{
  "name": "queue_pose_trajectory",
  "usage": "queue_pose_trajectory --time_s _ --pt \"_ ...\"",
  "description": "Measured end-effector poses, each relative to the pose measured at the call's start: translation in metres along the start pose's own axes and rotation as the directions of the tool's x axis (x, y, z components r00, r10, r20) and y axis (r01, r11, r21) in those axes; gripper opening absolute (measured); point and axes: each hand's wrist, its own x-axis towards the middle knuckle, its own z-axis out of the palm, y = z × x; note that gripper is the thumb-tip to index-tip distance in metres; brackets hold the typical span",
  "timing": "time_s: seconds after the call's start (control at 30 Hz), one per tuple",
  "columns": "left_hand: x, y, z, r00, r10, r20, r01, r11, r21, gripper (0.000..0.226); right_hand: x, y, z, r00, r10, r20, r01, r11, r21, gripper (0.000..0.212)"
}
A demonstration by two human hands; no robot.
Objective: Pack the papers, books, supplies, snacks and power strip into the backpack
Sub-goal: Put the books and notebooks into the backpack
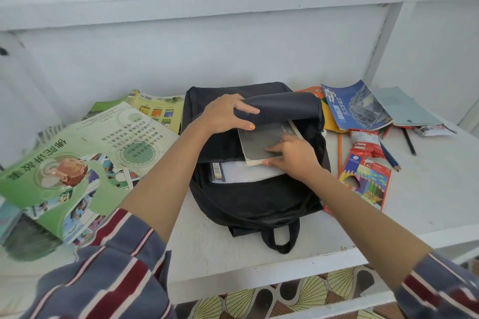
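A black backpack lies flat on the white shelf, its mouth open toward the wall. My left hand grips the folded-back flap and lifts it. A grey notebook sits half inside the opening, on top of white papers. My right hand holds the notebook's near corner, fingers on its cover and thumb at its edge. A colored-pencil box, a red snack packet and a blue book lie to the right of the bag.
Green picture books lie spread to the left, another behind them. Loose pencils, a black pen and a grey-blue folder lie at the right. The white shelf ends just below the bag's handle.
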Motion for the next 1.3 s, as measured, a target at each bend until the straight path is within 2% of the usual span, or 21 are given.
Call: queue_pose_trajectory --time_s 0.1,0.53,0.8,0.87,0.97,1.07,1.13,1.2,1.3 --pt "0.000 0.000 0.000 1.000 -0.005 0.013 0.005 1.000 -0.015 0.038 0.004 0.001 0.005 0.998 0.035 -0.053 -0.033 0.999 0.042 0.047" --pt "-0.002 -0.001 -0.002 0.999 0.003 0.039 -0.001 0.999 -0.047 0.038 0.029 0.001 0.009 0.990 0.113 -0.086 -0.111 0.993 0.031 0.046" --pt "-0.001 -0.009 0.001 0.996 -0.001 0.085 0.009 0.996 -0.089 0.038 0.025 0.002 0.005 0.994 0.103 -0.045 -0.102 0.994 0.026 0.047" --pt "-0.002 -0.011 0.001 0.989 -0.009 0.150 0.025 0.994 -0.107 0.036 0.017 0.005 -0.001 0.998 0.063 -0.009 -0.062 0.996 0.067 0.044" --pt "0.000 -0.007 0.002 0.937 -0.018 0.349 0.029 0.999 -0.026 0.032 -0.003 0.016 -0.018 0.993 -0.018 0.116 -0.011 0.971 0.240 0.037" --pt "0.007 0.003 0.004 0.877 -0.079 0.473 0.062 0.997 0.052 0.025 -0.025 0.031 -0.041 0.985 -0.021 0.172 -0.045 0.927 0.373 0.030" --pt "0.015 0.010 0.007 0.889 -0.128 0.440 0.116 0.992 0.056 0.023 -0.036 0.046 -0.055 0.988 0.018 0.153 -0.085 0.893 0.443 0.028" --pt "0.023 0.019 0.014 0.935 -0.108 0.339 0.133 0.990 -0.052 0.023 -0.046 0.063 -0.066 0.992 0.081 0.099 -0.121 0.848 0.516 0.025" --pt "0.036 0.046 0.029 0.986 0.020 0.164 0.018 0.973 -0.229 0.021 -0.057 0.092 -0.077 0.984 0.176 0.013 -0.151 0.807 0.571 0.017"
